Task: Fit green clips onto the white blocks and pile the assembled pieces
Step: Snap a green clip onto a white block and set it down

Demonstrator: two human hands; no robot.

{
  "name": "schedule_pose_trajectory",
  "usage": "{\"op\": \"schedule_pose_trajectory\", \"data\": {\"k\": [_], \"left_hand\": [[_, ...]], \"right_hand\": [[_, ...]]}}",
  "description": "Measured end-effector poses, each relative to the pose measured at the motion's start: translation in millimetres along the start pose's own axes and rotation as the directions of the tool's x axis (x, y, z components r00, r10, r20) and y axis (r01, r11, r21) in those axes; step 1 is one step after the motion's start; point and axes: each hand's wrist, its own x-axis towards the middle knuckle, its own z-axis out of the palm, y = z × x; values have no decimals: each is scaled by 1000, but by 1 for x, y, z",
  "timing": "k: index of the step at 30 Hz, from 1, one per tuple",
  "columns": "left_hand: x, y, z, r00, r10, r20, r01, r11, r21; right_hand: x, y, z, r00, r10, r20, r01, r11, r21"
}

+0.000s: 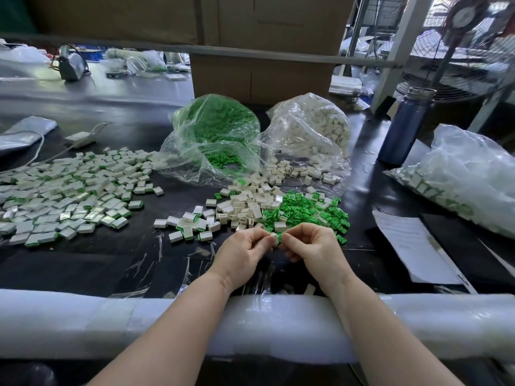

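Item in hand: one white block (274, 237) pinched by the left hand (245, 250), with a green clip (280, 237) pinched against it by the right hand (312, 247), both held just above the near-centre of the surface (83, 263); fingers of both hands curl closed on the pair, which is mostly hidden. Risks, as judged: the clip may seat askew if pressed off-line, or the small smooth part may slip from the fingertips into the loose green clips (309, 208) and loose white blocks (245, 203) just beyond, mixing finished with unfinished. Assembled pile (69, 188) lies toward the left edge. Materials: hard moulded plastic, blocks boxy and matt, clips angular and bright; clear crinkled bags, one green (214, 135), one white (309, 129); the surface is dark and glossy, with a foam-wrapped near edge (278, 321).
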Motion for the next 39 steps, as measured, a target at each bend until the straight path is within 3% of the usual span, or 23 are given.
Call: {"op": "schedule_pose_trajectory", "data": {"k": [12, 18, 21, 27, 33, 39], "left_hand": [[1, -5, 0, 998, -57, 36, 50, 984, 172], [1, -5, 0, 998, -43, 37, 35, 981, 188], [1, -4, 2, 1000, -4, -5, 5, 987, 160], [1, -2, 4, 997, 56, -51, -52, 996, 75], [1, -3, 3, 998, 40, -46, -35, 993, 110], [2, -2, 2, 997, 27, -70, -26, 1000, 13]], "right_hand": [[3, 6, 1, 998, 24, 50, -11, 967, -256], [3, 5, -1, 996, 41, 80, -22, 973, -229], [3, 4, 2, 999, -20, 44, 29, 973, -227], [2, 3, 2, 999, -43, 22, 46, 992, -115], [1, 4, 2, 1000, -6, 15, 7, 997, -70], [2, 4, 1, 1000, -30, 1, 30, 998, -51]]}}
